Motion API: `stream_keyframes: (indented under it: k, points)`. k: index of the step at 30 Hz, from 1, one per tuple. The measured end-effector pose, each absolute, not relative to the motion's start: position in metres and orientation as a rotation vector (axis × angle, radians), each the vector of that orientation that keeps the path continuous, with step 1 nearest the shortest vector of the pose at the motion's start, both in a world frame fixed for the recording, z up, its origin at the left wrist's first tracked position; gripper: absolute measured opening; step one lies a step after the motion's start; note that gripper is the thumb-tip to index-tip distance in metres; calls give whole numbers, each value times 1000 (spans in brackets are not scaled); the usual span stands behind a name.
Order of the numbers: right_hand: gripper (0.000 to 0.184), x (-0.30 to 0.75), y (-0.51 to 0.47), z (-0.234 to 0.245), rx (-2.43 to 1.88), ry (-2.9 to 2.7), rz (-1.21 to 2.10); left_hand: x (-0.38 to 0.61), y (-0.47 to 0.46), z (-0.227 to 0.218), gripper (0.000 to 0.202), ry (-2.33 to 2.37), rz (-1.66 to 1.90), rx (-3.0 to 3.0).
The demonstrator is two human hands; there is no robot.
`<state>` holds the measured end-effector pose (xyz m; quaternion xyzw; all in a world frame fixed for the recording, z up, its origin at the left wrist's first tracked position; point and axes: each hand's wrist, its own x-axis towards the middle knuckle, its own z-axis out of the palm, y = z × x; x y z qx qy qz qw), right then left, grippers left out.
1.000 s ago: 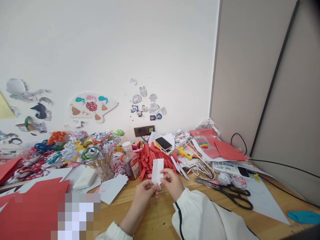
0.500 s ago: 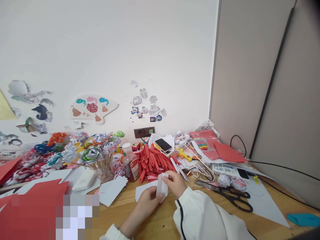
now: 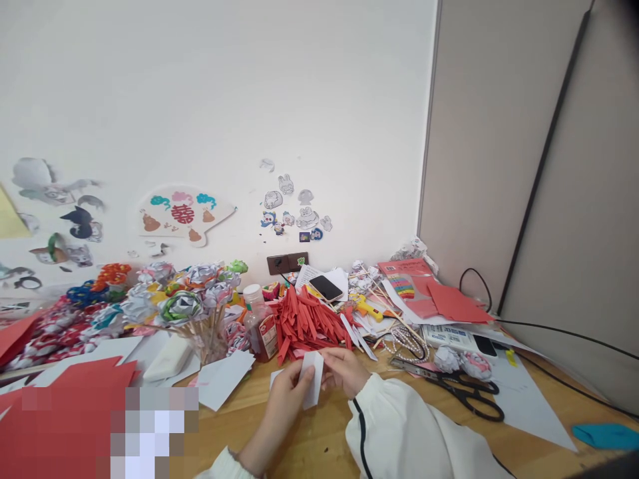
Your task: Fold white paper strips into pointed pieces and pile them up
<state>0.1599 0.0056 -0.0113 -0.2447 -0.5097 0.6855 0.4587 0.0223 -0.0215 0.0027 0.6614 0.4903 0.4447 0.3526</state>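
A small folded piece of white paper (image 3: pixel 312 380) is held upright above the wooden table. My left hand (image 3: pixel 288 394) grips it from the left, the thumb pressed on its face and the other fingers behind. At the paper's upper right edge, my right hand (image 3: pixel 346 370) pinches with thumb and forefinger. Just beyond both hands lies a heap of folded red paper strips (image 3: pixel 303 319). Part of a white sheet shows on the table behind my left hand, mostly covered by it.
Black-handled scissors (image 3: pixel 462 389) lie to the right, near crumpled paper balls (image 3: pixel 446 359). A bottle of red-brown liquid (image 3: pixel 260 326) stands left of the red strips. Behind are a phone (image 3: pixel 326 288) and a yellow glue gun (image 3: pixel 368 309). Paper flowers (image 3: pixel 182 307) crowd the left.
The white paper has turned and shifted slightly left. My left thumb has moved up along its face, and my right hand has dropped a little and changed its hold at the edge.
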Motion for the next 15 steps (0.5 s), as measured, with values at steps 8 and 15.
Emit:
stream_keyframes:
  k: [8,15]
  points:
    - [37,161,9,-14,-688,-1339,1600,23,-24,7,30,1392,1128,1832]
    - [35,163,12,-15,-730,-1361,1553,22,-28,11,27,1508,1121,1921]
